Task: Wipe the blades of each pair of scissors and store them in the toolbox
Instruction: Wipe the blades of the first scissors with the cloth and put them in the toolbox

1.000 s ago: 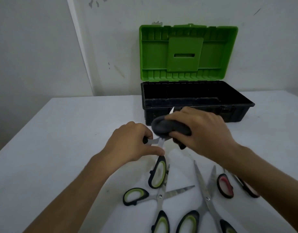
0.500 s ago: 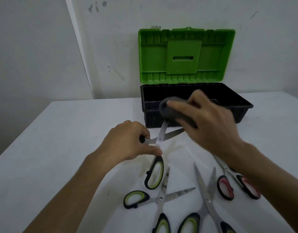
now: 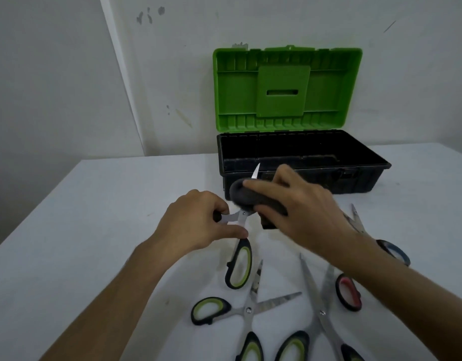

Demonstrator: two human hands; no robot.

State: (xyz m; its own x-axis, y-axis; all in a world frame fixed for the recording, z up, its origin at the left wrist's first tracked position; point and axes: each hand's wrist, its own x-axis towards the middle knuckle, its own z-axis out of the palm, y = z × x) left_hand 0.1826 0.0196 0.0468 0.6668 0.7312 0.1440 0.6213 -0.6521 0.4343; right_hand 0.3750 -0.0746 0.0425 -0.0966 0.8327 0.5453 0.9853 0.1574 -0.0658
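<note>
The left hand (image 3: 198,222) grips the green-handled scissors (image 3: 239,264); the right hand (image 3: 297,204) pinches a grey cloth (image 3: 246,196) around one blade. The bare tip (image 3: 256,171) pokes past the cloth, so a hurried stroke could nick a finger.

Open toolbox (image 3: 302,155) unobstructed; loose scissors (image 3: 248,308) crowd foreground.
</note>
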